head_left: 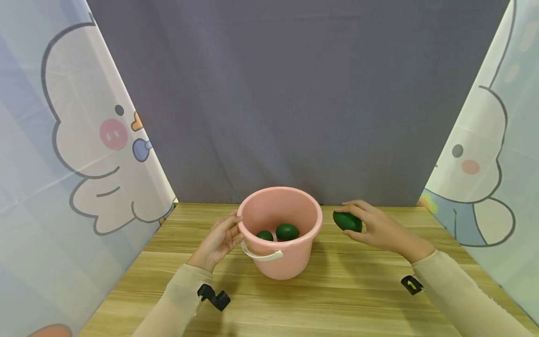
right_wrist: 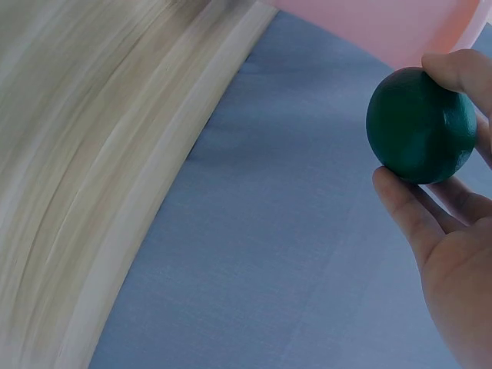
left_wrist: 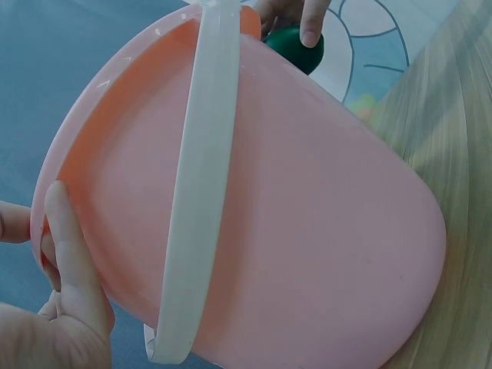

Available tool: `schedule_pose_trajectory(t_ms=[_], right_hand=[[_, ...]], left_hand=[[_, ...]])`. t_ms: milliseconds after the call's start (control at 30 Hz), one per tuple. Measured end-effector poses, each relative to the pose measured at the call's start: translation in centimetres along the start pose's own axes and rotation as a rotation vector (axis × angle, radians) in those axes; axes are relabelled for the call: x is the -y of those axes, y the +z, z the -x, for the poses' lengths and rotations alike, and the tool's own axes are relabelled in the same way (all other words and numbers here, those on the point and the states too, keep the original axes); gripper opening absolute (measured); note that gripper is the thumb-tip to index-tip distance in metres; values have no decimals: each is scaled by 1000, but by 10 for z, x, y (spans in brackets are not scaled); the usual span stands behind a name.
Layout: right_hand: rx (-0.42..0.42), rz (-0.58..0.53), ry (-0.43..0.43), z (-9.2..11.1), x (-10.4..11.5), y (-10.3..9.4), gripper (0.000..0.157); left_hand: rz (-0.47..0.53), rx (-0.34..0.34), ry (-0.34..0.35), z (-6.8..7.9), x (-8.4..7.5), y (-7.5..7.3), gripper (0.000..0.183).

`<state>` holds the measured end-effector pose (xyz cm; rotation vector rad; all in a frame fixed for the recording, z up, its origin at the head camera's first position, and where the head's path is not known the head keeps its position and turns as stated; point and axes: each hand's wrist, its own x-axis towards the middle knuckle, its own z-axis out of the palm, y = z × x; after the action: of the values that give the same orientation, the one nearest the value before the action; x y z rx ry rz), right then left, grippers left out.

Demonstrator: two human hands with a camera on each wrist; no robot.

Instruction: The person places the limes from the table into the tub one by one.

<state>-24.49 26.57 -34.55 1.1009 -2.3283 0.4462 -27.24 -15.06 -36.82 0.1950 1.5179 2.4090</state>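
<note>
A pink bucket [head_left: 283,262] stands upright on the wooden table, its white handle [head_left: 262,256] hanging down at the front left. Inside it lie two dark green, smooth oval fruits that look like avocados: one avocado [head_left: 287,231] near the middle, another avocado [head_left: 265,235] to its left, partly hidden by the rim. My left hand [head_left: 222,238] grips the bucket's left rim, with fingers on both sides of it in the left wrist view. To the right of the bucket and apart from it, my right hand [head_left: 376,228] holds a third avocado [right_wrist: 421,127] between thumb and fingers, above the table.
The wooden table [head_left: 337,299] runs back to a dark grey curtain [head_left: 286,103]. Pale cloths printed with cartoon animals hang at the left [head_left: 92,103] and right. A small black mount [head_left: 214,297] sits on the left wrist, and another mount [head_left: 411,284] on the right.
</note>
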Motion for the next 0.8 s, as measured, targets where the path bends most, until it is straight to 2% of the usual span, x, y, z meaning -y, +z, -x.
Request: schedule_pose_trajectory(t_ms=[467, 800], right_hand=[[14, 3, 8, -10, 3, -4, 56], [-10, -14, -27, -17, 5, -4, 57]], left_hand=[[1, -4, -4, 0, -1, 1, 54], [14, -11, -4, 2, -1, 2, 55]])
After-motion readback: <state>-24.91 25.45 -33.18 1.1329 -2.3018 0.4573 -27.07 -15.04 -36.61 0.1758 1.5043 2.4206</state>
